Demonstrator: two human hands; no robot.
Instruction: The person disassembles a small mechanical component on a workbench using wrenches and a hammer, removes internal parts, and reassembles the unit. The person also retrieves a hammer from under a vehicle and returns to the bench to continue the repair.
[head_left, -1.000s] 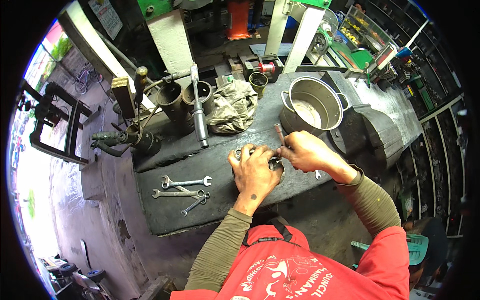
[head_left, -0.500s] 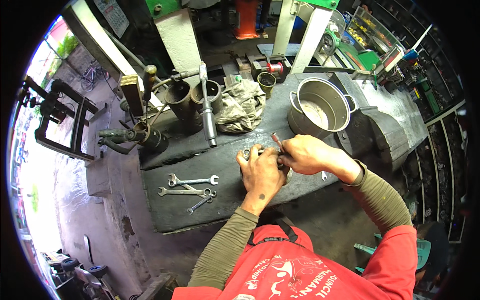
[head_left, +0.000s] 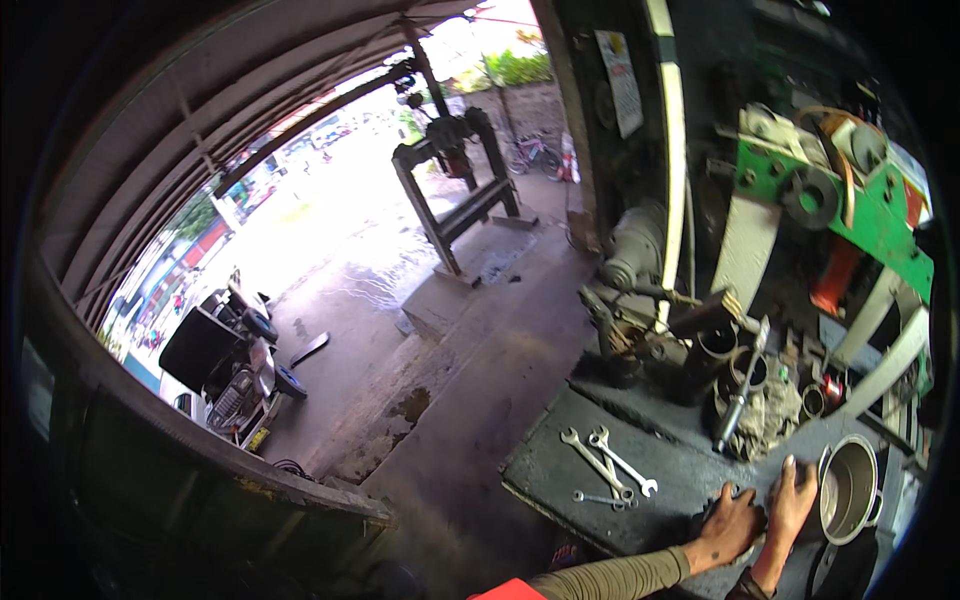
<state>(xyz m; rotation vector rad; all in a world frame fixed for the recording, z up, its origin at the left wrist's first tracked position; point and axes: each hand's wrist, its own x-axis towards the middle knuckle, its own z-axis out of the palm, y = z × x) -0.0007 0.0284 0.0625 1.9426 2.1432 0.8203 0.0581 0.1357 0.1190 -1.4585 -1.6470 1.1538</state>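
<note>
At the lower right, my left hand (head_left: 733, 522) has its fingers bent over a dark metal part on the black workbench (head_left: 545, 462); the hand covers most of that part. Close beside it, my right hand (head_left: 795, 495) is closed around a thin rod-like tool, its pale tip barely showing above the fist. Several combination wrenches lie to the left, among them a long one (head_left: 625, 462) crossing another (head_left: 590, 458), and a small one (head_left: 594, 498). A deep metal pot (head_left: 826, 500) stands just right of my right hand.
Behind my hands are a crumpled greyish cloth (head_left: 768, 428), a long-handled metal tool (head_left: 742, 398) and dark cans (head_left: 712, 352). A green machine frame (head_left: 768, 178) rises at the right. Left of the bench stretch a concrete floor (head_left: 470, 440) and a black metal stand (head_left: 462, 215).
My view has swung left, so the bench and hands now sit at the lower right and more floor shows. Both hands stay close together beside the pot.
</note>
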